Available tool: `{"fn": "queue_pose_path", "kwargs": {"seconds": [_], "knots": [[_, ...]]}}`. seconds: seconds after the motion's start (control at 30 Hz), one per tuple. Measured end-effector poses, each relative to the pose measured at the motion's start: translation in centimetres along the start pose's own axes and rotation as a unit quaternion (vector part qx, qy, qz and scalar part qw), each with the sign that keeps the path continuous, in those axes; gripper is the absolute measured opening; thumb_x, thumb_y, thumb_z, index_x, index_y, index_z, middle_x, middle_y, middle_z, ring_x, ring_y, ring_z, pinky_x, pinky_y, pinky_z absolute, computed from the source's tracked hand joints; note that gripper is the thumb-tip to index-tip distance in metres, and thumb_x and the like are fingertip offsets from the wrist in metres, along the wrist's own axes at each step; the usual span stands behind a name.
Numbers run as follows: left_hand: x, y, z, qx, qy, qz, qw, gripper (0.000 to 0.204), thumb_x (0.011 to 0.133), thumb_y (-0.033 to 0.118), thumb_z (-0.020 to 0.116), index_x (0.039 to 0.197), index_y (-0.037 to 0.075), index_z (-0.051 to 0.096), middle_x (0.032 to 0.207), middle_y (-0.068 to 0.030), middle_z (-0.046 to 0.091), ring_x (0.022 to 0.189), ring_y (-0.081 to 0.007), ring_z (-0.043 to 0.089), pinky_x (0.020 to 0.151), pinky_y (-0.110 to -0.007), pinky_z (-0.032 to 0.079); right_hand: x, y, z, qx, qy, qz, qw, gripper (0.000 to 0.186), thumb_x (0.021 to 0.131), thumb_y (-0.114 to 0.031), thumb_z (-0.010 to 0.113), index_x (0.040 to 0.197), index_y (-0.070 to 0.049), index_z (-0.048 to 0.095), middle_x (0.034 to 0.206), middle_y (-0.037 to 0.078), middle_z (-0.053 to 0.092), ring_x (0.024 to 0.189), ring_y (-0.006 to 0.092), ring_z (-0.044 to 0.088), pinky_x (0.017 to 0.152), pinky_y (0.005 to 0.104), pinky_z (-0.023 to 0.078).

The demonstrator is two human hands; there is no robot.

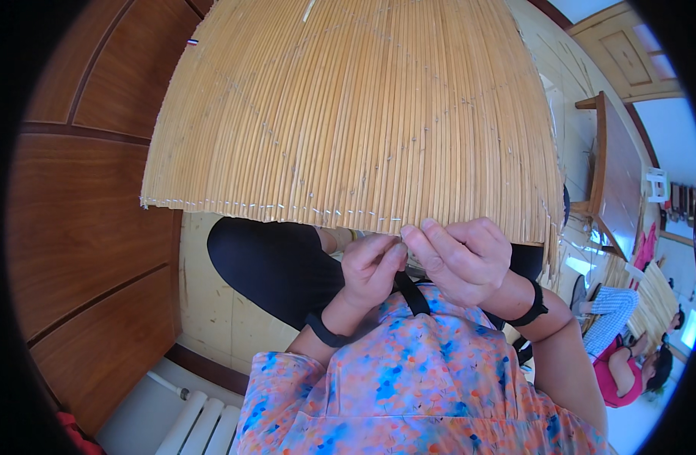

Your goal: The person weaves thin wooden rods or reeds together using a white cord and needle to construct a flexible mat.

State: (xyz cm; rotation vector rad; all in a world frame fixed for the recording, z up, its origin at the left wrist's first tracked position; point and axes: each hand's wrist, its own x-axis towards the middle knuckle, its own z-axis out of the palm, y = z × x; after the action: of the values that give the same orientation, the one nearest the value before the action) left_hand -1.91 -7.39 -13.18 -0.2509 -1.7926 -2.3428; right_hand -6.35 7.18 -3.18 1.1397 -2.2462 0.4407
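Note:
A large mat of pale yellow reed stalks (340, 129), laid side by side, spreads out in front of me. Short white stitches run along its near edge, and faint rows of ties cross its surface. Just below that edge my left hand (370, 267) is closed in a pinch, its thumb and forefinger together; whatever lies between them is too small to make out. My right hand (463, 258) is closed at the mat's near edge, fingertips pressed on the stalk ends. The two hands' fingertips almost meet. Any thread or needle between them is not discernible.
Brown wooden cabinet panels (82, 220) stand on the left, above a white radiator (192, 426). My bent knee (268, 265) is under the mat. To the right are a wooden table (617, 171) on its side, a white stool (656, 184) and other people (625, 371) beside another reed mat.

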Motion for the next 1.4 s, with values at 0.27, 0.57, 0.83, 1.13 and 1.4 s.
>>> {"fn": "queue_pose_path", "kwargs": {"seconds": [0.27, 0.57, 0.83, 1.13, 1.4], "knots": [[0.2, 0.4, -0.2, -0.016, 0.007, -0.005, 1.0, 0.01, 0.085, -0.005, 0.058, 0.095, -0.005, 0.059, 0.062, -0.007, 0.057, 0.051, -0.0134, 0.055, 0.047, -0.026, 0.045, -0.2, -0.1, 0.2, 0.02, -0.001, 0.006, 1.0, 0.045, 0.058, -0.009, 0.065, 0.101, -0.001, 0.071, 0.098, 0.006, 0.063, 0.068, 0.0146, 0.057, 0.051, 0.0248, 0.04], [0.4, 0.6, -0.3, 0.003, 0.004, -0.002, 1.0, 0.01, 0.085, -0.005, 0.058, 0.095, -0.004, 0.06, 0.064, -0.0081, 0.059, 0.052, -0.0133, 0.056, 0.047, -0.025, 0.045, -0.1, 0.3, 0.1, 0.004, -0.002, 0.002, 1.0, 0.034, 0.066, -0.016, 0.071, 0.097, -0.002, 0.07, 0.091, 0.004, 0.063, 0.066, 0.0097, 0.058, 0.051, 0.0224, 0.036], [0.2, 0.7, 0.0, -0.134, 0.075, -0.164, 0.975, 0.009, 0.089, 0.003, 0.061, 0.084, -0.005, 0.058, 0.066, -0.0061, 0.06, 0.058, -0.011, 0.056, 0.053, -0.023, 0.047, -0.4, 0.4, 0.5, 0.0, -0.015, 0.005, 1.0, 0.035, 0.065, -0.016, 0.071, 0.096, -0.003, 0.069, 0.09, 0.004, 0.063, 0.066, 0.0098, 0.058, 0.05, 0.0223, 0.037], [1.9, 1.1, 0.5, -0.197, 0.048, -0.233, 0.951, 0.007, 0.089, 0.005, 0.059, 0.086, -0.002, 0.059, 0.063, -0.0045, 0.058, 0.054, -0.0088, 0.052, 0.05, -0.02, 0.042, -2.7, 1.0, 1.6, 0.013, 0.002, 0.022, 1.0, 0.043, 0.06, -0.011, 0.065, 0.102, -0.003, 0.07, 0.093, 0.005, 0.063, 0.062, 0.0132, 0.057, 0.048, 0.024, 0.038], [2.0, 0.8, 0.2, -0.157, 0.042, -0.234, 0.959, 0.013, 0.091, 0.006, 0.057, 0.099, -0.004, 0.058, 0.068, -0.0056, 0.059, 0.054, -0.0101, 0.053, 0.05, -0.022, 0.044, -3.4, 1.7, 2.5, 0.014, 0.03, 0.012, 0.999, 0.042, 0.058, -0.013, 0.063, 0.099, -0.003, 0.069, 0.087, 0.005, 0.062, 0.06, 0.0138, 0.056, 0.047, 0.0255, 0.039]]}}
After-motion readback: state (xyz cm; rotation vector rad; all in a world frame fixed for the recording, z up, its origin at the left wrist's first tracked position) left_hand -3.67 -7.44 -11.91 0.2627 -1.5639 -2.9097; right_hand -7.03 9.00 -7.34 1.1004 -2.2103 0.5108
